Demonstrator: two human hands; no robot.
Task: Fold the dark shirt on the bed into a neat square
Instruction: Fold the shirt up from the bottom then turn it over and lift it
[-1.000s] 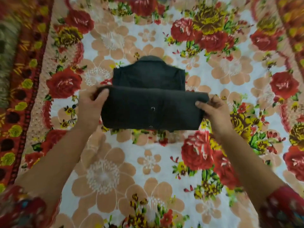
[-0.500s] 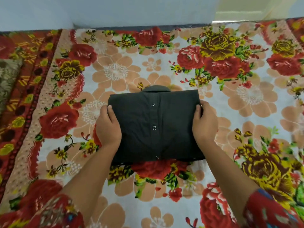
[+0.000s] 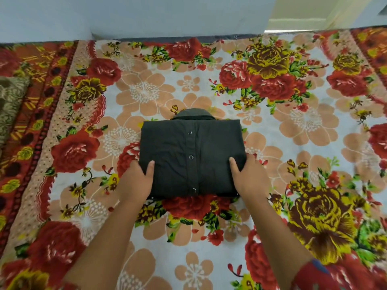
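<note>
From the head view, I see the dark shirt (image 3: 191,155) lying between my two hands on the flowered bedspread (image 3: 293,143), folded into a compact, nearly square block. Its collar (image 3: 192,114) pokes out from the far edge, away from both hands, and the button placket runs down the middle of the top face with three snaps (image 3: 191,157) visible in a line, roughly midway between the hands.

My left hand (image 3: 136,181) sits at the near left corner of the block. Its thumb lies flat on top of the fabric while the other fingers wrap around the side edge, so it grips that corner. My right hand (image 3: 249,178) mirrors it at the near right corner: thumb on top, remaining fingers curled around the right edge and out of sight below. Both hands touch the shirt; I cannot tell whether the block is pressed onto the bedspread or raised slightly off it.

Both forearms reach in from the near edge, and a patch of red patterned sleeve (image 3: 318,275) shows near the right elbow. Far to the left of my left hand, a brownish patterned cushion (image 3: 10,101) rests at the bedspread's border. Beyond the shirt, past the far edge of the bed, a pale wall (image 3: 146,15) rises.
</note>
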